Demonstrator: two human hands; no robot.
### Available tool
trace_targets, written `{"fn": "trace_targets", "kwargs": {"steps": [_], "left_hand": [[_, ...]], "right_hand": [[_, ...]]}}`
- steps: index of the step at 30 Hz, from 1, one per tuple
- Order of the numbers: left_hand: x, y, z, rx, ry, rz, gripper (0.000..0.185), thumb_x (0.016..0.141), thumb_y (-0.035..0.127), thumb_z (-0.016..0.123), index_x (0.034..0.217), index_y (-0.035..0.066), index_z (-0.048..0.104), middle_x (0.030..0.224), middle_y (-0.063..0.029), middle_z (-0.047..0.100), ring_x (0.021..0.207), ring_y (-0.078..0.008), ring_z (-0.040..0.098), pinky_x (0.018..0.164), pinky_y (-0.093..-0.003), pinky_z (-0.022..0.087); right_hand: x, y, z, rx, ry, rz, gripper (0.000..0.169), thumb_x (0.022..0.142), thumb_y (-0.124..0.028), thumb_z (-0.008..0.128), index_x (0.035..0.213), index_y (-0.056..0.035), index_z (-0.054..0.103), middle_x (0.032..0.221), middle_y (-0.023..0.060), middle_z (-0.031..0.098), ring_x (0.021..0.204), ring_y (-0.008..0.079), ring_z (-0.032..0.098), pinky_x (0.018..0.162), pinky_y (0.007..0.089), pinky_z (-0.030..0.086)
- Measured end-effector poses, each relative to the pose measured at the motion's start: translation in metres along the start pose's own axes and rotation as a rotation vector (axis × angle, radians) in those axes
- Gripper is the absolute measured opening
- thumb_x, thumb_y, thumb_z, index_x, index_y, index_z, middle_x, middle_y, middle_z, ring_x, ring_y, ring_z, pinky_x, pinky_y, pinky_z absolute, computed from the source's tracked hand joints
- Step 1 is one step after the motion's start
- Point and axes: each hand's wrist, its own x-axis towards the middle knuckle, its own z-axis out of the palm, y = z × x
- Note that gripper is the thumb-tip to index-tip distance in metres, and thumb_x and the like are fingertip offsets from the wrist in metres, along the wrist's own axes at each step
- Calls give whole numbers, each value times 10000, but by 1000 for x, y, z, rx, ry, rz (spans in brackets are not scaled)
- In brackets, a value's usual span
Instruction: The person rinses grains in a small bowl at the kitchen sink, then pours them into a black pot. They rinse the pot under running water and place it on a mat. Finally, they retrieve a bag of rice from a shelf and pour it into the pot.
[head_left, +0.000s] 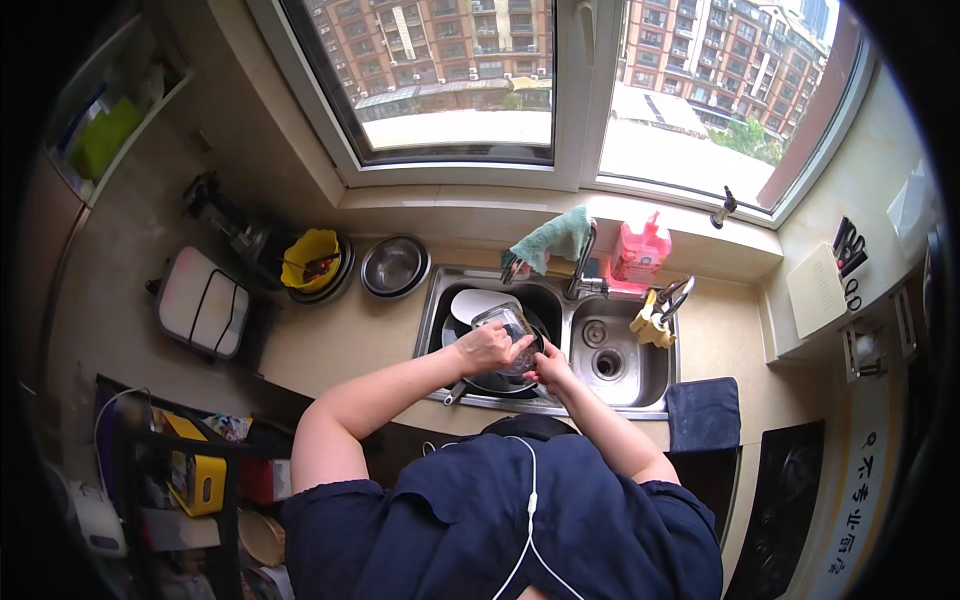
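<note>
Both hands are over the left basin (424, 330) of a stainless steel double sink. My right hand (553, 369) grips the edge of a small round dark-rimmed vessel (520, 364), whose exact kind is unclear. My left hand (484, 349) is above the vessel, index finger stretched towards its rim and the other fingers curled. Whether those curled fingers hold anything is hidden. Just beyond them a clear rectangular container (495, 312) leans near a white dish (474, 302). Beneath is a dark pan, its handle (454, 394) towards me.
A faucet (583, 259) with a green cloth (553, 238) rises behind the sink, beside a pink soap bottle (639, 255). Yellow gloves (651, 324) hang over the right basin (630, 375). Metal bowls (393, 266) and a yellow basket (310, 259) stand left; a dark cloth (703, 414) lies right.
</note>
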Motion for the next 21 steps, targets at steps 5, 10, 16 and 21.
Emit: {"fn": "trace_targets", "kwargs": {"steps": [5,10,16,21], "left_hand": [[-4,-8,3,-127,41,-245,422,766,176,605,1184,120,611,587,5,574,547,-129,572,636,-279,438],[-20,-22,-2,-376,159,-579,391,753,150,642,1143,129,638,598,-49,594,570,-208,590,633,-348,448],[-43,-17,2,-617,259,-805,358,775,124,606,1129,112,658,645,-116,613,595,-271,591,645,-365,447],[-56,-10,4,-933,239,-1153,353,841,151,594,1189,106,633,668,-127,635,595,-165,613,621,-298,480]], "right_hand": [[-4,-3,-2,-6,-6,-3,610,856,6,412,1402,-266,387,744,98,638,481,162,622,354,224,443],[0,-3,-9,10,-26,3,679,838,12,431,1447,-262,311,738,115,639,474,171,620,354,236,443],[1,-1,-18,3,-13,12,677,830,19,423,1444,-249,321,758,121,635,496,183,635,353,237,443],[-1,0,-30,-6,30,10,645,828,16,418,1410,-259,377,743,120,638,495,186,638,351,233,444]]}}
